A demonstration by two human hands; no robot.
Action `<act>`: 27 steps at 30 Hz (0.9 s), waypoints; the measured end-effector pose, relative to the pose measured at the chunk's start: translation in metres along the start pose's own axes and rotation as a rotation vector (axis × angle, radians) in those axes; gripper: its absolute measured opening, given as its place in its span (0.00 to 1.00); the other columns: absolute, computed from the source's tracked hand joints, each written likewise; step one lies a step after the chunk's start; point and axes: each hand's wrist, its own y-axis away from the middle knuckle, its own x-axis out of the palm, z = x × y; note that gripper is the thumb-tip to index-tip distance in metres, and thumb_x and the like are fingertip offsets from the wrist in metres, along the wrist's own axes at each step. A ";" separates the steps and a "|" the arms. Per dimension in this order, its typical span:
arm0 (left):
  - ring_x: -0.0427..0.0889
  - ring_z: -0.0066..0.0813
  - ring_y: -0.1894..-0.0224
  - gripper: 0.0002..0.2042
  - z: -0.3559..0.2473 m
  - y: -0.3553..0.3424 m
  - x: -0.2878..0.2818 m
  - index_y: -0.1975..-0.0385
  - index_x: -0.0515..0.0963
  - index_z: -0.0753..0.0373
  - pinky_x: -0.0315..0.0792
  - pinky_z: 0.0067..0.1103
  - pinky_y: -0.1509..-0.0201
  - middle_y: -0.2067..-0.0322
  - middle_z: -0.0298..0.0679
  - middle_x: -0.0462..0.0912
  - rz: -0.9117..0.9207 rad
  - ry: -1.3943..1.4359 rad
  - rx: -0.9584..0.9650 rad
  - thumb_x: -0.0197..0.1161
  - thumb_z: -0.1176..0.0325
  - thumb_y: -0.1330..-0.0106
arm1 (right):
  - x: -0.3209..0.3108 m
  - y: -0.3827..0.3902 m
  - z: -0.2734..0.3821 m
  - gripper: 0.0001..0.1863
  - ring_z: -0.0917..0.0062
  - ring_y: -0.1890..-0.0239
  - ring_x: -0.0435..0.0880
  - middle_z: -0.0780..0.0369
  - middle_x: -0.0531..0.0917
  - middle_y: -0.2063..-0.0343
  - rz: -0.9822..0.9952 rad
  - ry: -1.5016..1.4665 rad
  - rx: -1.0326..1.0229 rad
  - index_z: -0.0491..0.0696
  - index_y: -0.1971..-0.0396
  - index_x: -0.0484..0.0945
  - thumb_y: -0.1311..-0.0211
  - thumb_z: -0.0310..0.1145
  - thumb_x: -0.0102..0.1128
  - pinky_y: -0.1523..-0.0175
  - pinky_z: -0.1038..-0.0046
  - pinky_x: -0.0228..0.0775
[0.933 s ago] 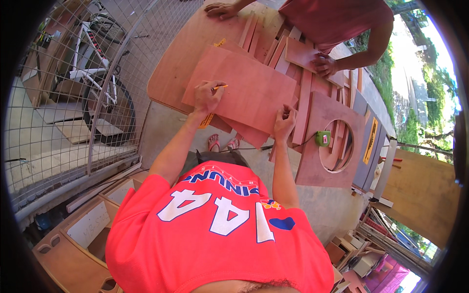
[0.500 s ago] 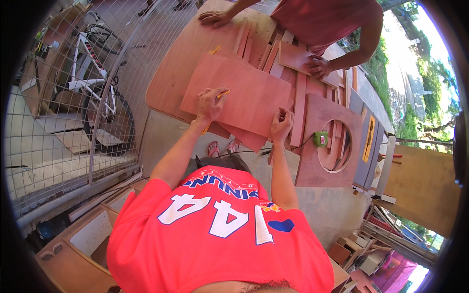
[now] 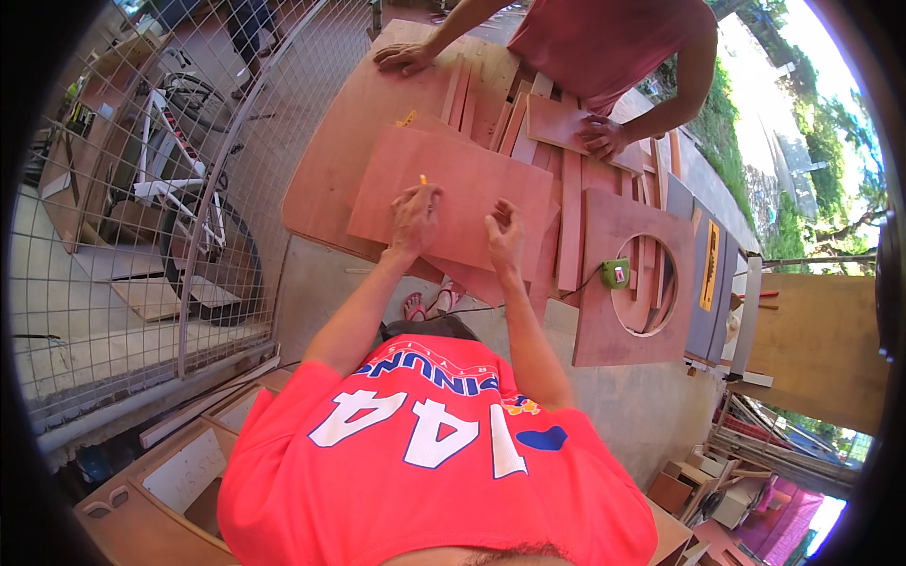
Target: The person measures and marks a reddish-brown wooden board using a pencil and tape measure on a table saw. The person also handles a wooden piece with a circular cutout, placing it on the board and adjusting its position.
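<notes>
A flat reddish-brown plywood panel [image 3: 458, 174] lies in front of me on a stack of similar sheets. My left hand [image 3: 413, 222] is over the panel's near left part, closed round a yellow pencil [image 3: 423, 179] whose end sticks up past the fingers. My right hand [image 3: 505, 234] is over the near right part of the panel, fingers half curled and the thumb apart from them. Nothing shows in it. A small yellow thing [image 3: 407, 119] sits at the panel's far left edge; its kind is unclear.
Across the table, a person rests one hand [image 3: 406, 58] on the tabletop [image 3: 326, 179] and another on a board [image 3: 557, 123]. Wooden strips lie between us. A green tape measure [image 3: 615, 274] is by a board with a round hole [image 3: 599, 325]. Wire fencing [image 3: 104, 349] stands left.
My right hand has left the panel's right edge and moved left over its surface. My left hand has turned, so the pencil now points upward. The far person's hands look unchanged.
</notes>
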 end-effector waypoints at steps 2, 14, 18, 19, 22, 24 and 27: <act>0.80 0.40 0.46 0.08 -0.009 -0.001 0.011 0.52 0.81 0.54 0.67 0.38 0.40 0.57 0.37 0.86 0.120 0.043 0.030 0.57 0.68 0.26 | 0.014 -0.001 0.003 0.19 0.71 0.52 0.85 0.57 0.85 0.54 0.085 -0.005 -0.006 0.43 0.44 0.78 0.34 0.25 0.63 0.46 0.70 0.78; 0.81 0.42 0.49 0.06 0.013 0.050 -0.056 0.57 0.82 0.57 0.74 0.37 0.45 0.60 0.41 0.86 0.312 0.063 0.078 0.62 0.72 0.30 | -0.083 0.043 0.026 0.16 0.72 0.55 0.86 0.56 0.88 0.55 0.497 0.264 0.212 0.42 0.48 0.82 0.34 0.30 0.66 0.47 0.69 0.78; 0.82 0.42 0.49 0.07 0.051 -0.006 -0.061 0.55 0.82 0.57 0.76 0.37 0.47 0.59 0.41 0.87 0.048 0.042 -0.114 0.62 0.71 0.29 | -0.103 -0.014 -0.001 0.16 0.68 0.56 0.85 0.56 0.86 0.59 0.030 0.431 0.051 0.43 0.50 0.82 0.36 0.31 0.67 0.48 0.67 0.77; 0.82 0.42 0.48 0.07 0.058 -0.016 -0.061 0.55 0.82 0.57 0.76 0.38 0.46 0.59 0.41 0.87 0.003 -0.005 -0.116 0.62 0.70 0.29 | -0.103 -0.021 -0.008 0.17 0.65 0.54 0.84 0.55 0.84 0.58 -0.013 0.463 -0.016 0.43 0.48 0.80 0.36 0.31 0.67 0.47 0.65 0.76; 0.80 0.47 0.46 0.08 0.065 -0.027 -0.050 0.53 0.81 0.57 0.74 0.41 0.42 0.54 0.41 0.87 -0.116 -0.181 -0.098 0.62 0.68 0.29 | -0.095 -0.024 -0.022 0.22 0.57 0.49 0.79 0.51 0.79 0.52 -0.127 0.654 -0.077 0.44 0.42 0.75 0.35 0.32 0.65 0.42 0.59 0.73; 0.79 0.51 0.44 0.09 0.062 -0.026 -0.038 0.52 0.80 0.56 0.73 0.42 0.39 0.49 0.41 0.86 -0.168 -0.287 -0.055 0.61 0.67 0.28 | -0.081 -0.011 -0.027 0.27 0.51 0.45 0.75 0.48 0.75 0.46 -0.159 0.793 -0.184 0.45 0.36 0.70 0.33 0.32 0.63 0.40 0.54 0.71; 0.77 0.57 0.41 0.10 0.058 -0.014 -0.029 0.50 0.79 0.56 0.71 0.44 0.36 0.41 0.40 0.83 -0.176 -0.392 -0.001 0.60 0.66 0.28 | -0.068 0.004 -0.027 0.30 0.47 0.42 0.71 0.47 0.71 0.42 -0.174 0.814 -0.135 0.45 0.32 0.64 0.31 0.33 0.61 0.37 0.50 0.67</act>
